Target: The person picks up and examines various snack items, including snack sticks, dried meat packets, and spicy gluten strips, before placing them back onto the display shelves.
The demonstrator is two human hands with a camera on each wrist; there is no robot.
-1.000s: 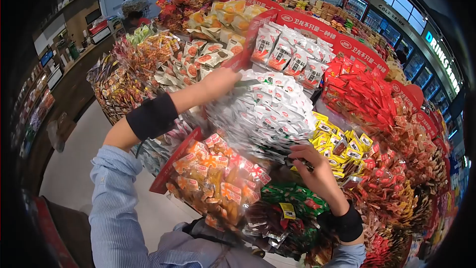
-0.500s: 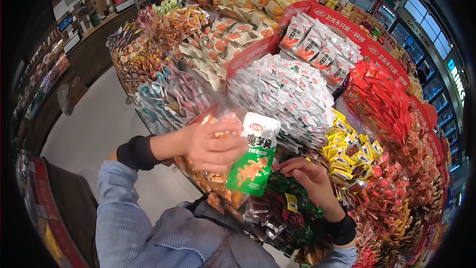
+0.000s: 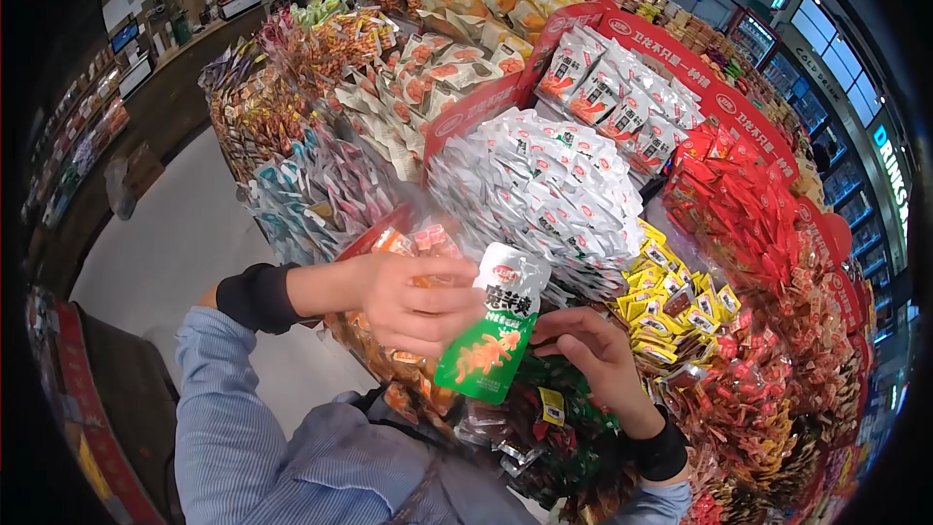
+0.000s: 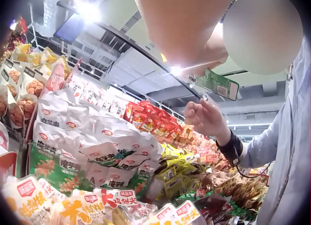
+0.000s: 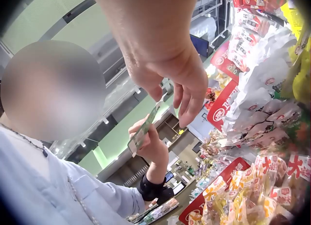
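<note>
My left hand (image 3: 413, 304) pinches a green-and-white snack pouch (image 3: 494, 326) by its left edge, its printed front facing up toward me. In the left wrist view the same pouch (image 4: 217, 85) hangs below that hand, back side showing. Just right of the pouch is my right hand (image 3: 595, 360), fingers loosely bent with nothing between them; in the right wrist view the pouch (image 5: 146, 130) is seen nearly edge-on close to the right fingertips. Whether those fingertips touch it cannot be told. Behind both hands rises a pile of white pouches (image 3: 544, 190).
Orange-labelled packs (image 3: 389, 243) lie beneath the left hand, yellow packets (image 3: 671, 301) beyond the right. Red pouches (image 3: 729, 199) fill the right side. A red divider (image 3: 476, 117) stands behind the white pile. Floor (image 3: 155, 243) and a counter (image 3: 185, 53) are at the left.
My left hand has come from the white pile down to the front, bringing a green-and-white pouch. Over the last half second the pouch has dropped slightly; the right hand stays near it.
</note>
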